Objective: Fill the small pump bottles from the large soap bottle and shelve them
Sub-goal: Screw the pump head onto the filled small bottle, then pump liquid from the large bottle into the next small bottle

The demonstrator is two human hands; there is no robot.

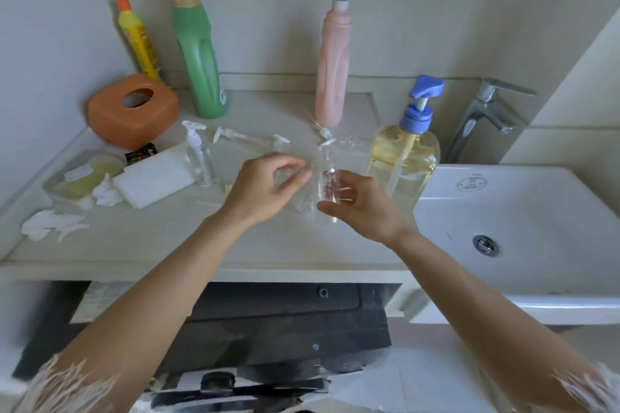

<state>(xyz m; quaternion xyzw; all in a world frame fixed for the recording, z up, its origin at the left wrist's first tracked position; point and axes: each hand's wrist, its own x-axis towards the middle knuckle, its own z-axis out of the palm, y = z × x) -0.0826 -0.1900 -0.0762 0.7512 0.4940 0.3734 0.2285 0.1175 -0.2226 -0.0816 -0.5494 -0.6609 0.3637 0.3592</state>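
Note:
My right hand (364, 208) holds a small clear bottle (327, 183) upright above the counter, with no pump on its neck. My left hand (265, 186) is curled beside it, thumb and fingertips pressed to the bottle's left side; a blurred clear shape shows under those fingers. The large soap bottle (402, 168), full of yellow liquid and topped by a blue pump, stands just right of my hands. Another small pump bottle (198, 157) stands to the left with its white pump on. Loose white pumps (250, 138) lie on the counter behind my hands.
Along the wall stand a yellow bottle (137, 40), a green bottle (198, 54) and a pink bottle (333, 64). An orange tissue box (132, 111), a soap dish (84, 178) and a white cloth (154, 179) sit at left. The sink (523, 211) and faucet (486, 114) are at right.

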